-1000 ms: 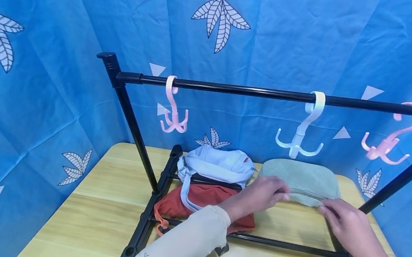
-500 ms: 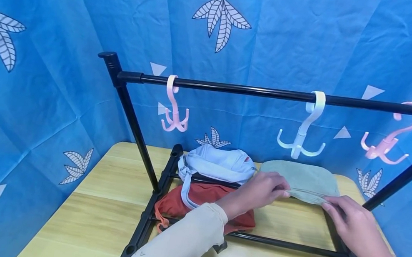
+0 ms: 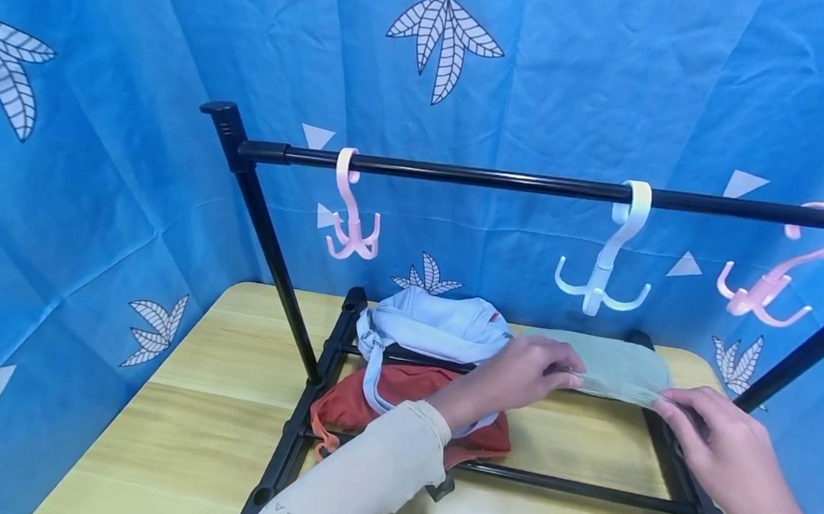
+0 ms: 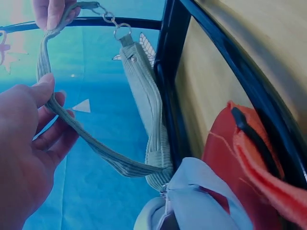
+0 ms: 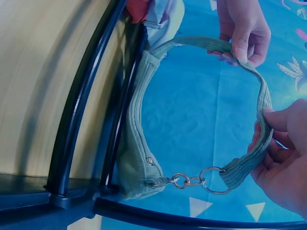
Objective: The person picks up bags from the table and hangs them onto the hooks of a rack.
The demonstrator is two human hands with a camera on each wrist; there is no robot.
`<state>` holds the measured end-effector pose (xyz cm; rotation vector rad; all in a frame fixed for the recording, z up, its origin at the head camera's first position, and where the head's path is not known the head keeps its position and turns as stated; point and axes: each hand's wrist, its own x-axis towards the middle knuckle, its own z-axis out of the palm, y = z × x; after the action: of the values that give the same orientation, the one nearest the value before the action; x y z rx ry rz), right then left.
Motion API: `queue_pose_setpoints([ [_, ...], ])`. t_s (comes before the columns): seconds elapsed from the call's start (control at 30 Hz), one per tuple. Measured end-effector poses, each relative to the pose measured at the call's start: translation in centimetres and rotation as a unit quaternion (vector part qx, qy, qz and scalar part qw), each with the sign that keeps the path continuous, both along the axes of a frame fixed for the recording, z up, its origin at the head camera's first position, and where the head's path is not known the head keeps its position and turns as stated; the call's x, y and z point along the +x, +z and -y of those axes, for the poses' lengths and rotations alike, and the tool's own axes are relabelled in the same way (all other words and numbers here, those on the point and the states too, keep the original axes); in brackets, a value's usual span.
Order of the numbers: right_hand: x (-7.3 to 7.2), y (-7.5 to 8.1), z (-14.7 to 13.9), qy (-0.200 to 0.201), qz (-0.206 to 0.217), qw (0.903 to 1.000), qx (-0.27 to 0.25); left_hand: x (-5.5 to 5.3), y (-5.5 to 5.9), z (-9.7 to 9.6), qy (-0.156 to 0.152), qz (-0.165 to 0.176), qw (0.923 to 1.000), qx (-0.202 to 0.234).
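Observation:
A green ribbed shoulder bag (image 3: 608, 363) is at the back right of the table, seen in all three views. Its strap (image 5: 264, 103) is held up as a wide loop, joined to the bag at one end by metal rings (image 5: 194, 181). My left hand (image 3: 531, 372) pinches the strap between thumb and fingers. Farther right along the same strap, my right hand (image 3: 714, 431) pinches it near the ring end. Beside the green bag, to its left, lies a light blue bag (image 3: 438, 323). In front of that rests a red bag (image 3: 398, 385), partly behind my left arm.
A black rack stands on the wooden table (image 3: 193, 401), with a top bar (image 3: 481, 177) above the bags and lower rails (image 3: 576, 489) near them. Two pink hooks and a light blue hook (image 3: 599, 268) hang from the bar. A blue patterned curtain (image 3: 552, 71) encloses the back.
The green bag's far edge has come lower in the head view, and its visible area looks narrower in height. My right hand has shifted slightly right; both hands keep their pinch.

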<state>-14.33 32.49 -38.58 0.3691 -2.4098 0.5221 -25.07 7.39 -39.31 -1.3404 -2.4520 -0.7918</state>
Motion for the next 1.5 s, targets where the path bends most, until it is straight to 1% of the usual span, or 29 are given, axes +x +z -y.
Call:
queue_pose_setpoints([
  [0.1,0.1,0.2,0.1,0.005,-0.009,0.9999,-0.001,0.0,0.4,0.2,0.004,-0.003,1.0,0.0],
  [0.33,0.2,0.6,0.3,0.012,-0.017,0.9998,-0.004,0.0,1.1,0.5,0.008,0.028,0.9996,0.004],
  [0.43,0.3,0.8,0.3,0.008,-0.014,0.9999,-0.003,0.1,1.4,0.6,0.009,0.037,0.9993,0.006],
  [0.53,0.3,1.0,0.4,-0.002,-0.006,1.0,0.001,0.2,1.7,0.7,0.01,0.036,0.9993,0.006],
  [0.63,0.4,1.2,0.4,-0.009,-0.003,0.9999,0.006,0.3,2.0,0.7,0.014,0.02,0.9997,0.009],
  [0.73,0.5,1.4,0.5,-0.011,-0.012,0.9998,0.011,0.4,2.2,0.8,0.017,0.004,0.9998,0.011],
  [0.9,0.7,1.7,0.3,-0.006,-0.03,0.9994,0.018,0.7,2.4,0.9,0.015,0.001,0.9998,0.014],
  [1.0,0.8,1.8,0.3,-0.006,-0.028,0.9994,0.02,0.8,2.7,1.0,0.011,-0.009,0.9998,0.016],
  [1.17,1.0,2.2,0.5,-0.018,-0.01,0.9995,0.022,1.0,3.1,1.1,0.007,-0.034,0.9992,0.019],
  [1.37,1.4,2.7,0.6,-0.017,-0.028,0.9991,0.026,1.7,3.8,1.4,0.004,-0.044,0.9986,0.029],
  [1.5,1.8,3.1,0.7,-0.022,-0.027,0.9991,0.023,2.1,4.2,1.4,0.003,-0.063,0.9974,0.034],
])
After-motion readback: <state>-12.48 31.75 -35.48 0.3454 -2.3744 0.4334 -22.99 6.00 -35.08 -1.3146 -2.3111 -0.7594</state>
